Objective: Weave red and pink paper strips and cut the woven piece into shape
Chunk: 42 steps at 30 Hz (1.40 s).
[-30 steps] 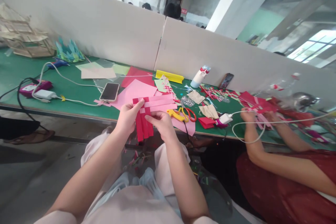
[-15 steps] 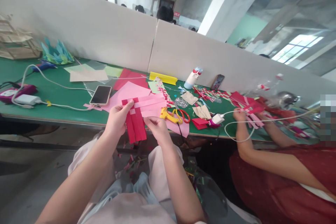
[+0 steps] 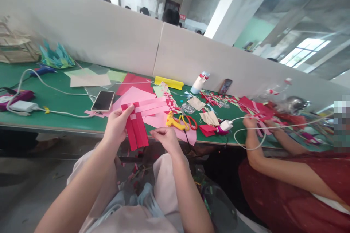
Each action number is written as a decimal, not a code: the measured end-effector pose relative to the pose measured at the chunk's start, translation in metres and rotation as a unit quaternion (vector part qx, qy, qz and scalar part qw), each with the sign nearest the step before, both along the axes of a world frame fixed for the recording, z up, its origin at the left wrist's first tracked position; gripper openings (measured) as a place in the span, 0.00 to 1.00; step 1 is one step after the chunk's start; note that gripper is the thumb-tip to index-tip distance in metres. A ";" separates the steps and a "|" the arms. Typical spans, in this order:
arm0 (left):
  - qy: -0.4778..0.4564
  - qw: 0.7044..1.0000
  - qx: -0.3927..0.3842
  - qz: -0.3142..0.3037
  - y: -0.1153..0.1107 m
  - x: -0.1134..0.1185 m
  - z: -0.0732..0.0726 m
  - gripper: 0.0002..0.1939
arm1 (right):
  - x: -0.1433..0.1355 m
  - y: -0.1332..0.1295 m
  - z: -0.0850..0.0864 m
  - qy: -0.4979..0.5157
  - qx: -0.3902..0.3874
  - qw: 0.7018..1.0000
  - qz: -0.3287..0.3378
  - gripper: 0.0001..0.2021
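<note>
My left hand (image 3: pixel 119 125) pinches the upper left corner of a partly interlaced piece of paper strips (image 3: pixel 138 131), thumb on top. Its red strips hang downward side by side, while pink strips (image 3: pixel 153 105) run off to the right across them. Just right of the red strips is my right hand (image 3: pixel 165 137), its thumb and fingertips drawn together, with a small gap to the paper. Nothing shows between those fingertips. Under the work lie pink paper sheets (image 3: pixel 131 96) on the green table (image 3: pixel 54 98).
A yellow glue gun (image 3: pixel 175 122) and scissors (image 3: pixel 192 122) lie right of my hands. A phone (image 3: pixel 103 101) and white cables are on the left. Farther back stands a white bottle (image 3: pixel 199 83). At right, a co-worker's hands (image 3: pixel 250 122) hold red and pink paper.
My right hand has come away from the red strips, leaving a gap. My left hand and the woven paper have shifted slightly left in view.
</note>
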<state>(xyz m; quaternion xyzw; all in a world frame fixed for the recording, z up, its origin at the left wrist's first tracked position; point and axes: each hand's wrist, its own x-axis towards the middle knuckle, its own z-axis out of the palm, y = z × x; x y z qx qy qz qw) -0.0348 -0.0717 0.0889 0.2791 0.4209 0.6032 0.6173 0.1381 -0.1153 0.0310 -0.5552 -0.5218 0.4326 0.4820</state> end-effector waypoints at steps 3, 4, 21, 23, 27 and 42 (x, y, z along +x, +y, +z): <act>0.000 1.000 -0.001 -0.003 0.001 -0.001 -0.001 0.14 | -0.001 -0.002 0.002 -0.014 -0.007 1.000 0.014 0.13; 0.000 1.000 -0.002 -0.005 0.001 -0.001 -0.001 0.14 | -0.001 -0.002 0.002 -0.020 -0.009 1.000 0.020 0.12; 0.006 0.999 0.015 -0.031 0.001 -0.001 -0.008 0.14 | -0.006 -0.015 0.047 -0.092 0.025 0.994 0.058 0.11; 0.006 0.999 0.009 -0.042 0.000 0.000 -0.008 0.15 | -0.011 -0.013 0.046 -0.078 0.038 0.996 0.031 0.11; 0.012 0.998 0.001 -0.068 -0.004 0.001 -0.007 0.15 | -0.027 -0.011 0.042 -0.091 0.105 0.990 -0.028 0.11; -0.017 0.995 0.023 -0.098 -0.014 0.001 -0.008 0.17 | -0.056 -0.005 0.040 -0.316 0.262 0.909 -0.075 0.19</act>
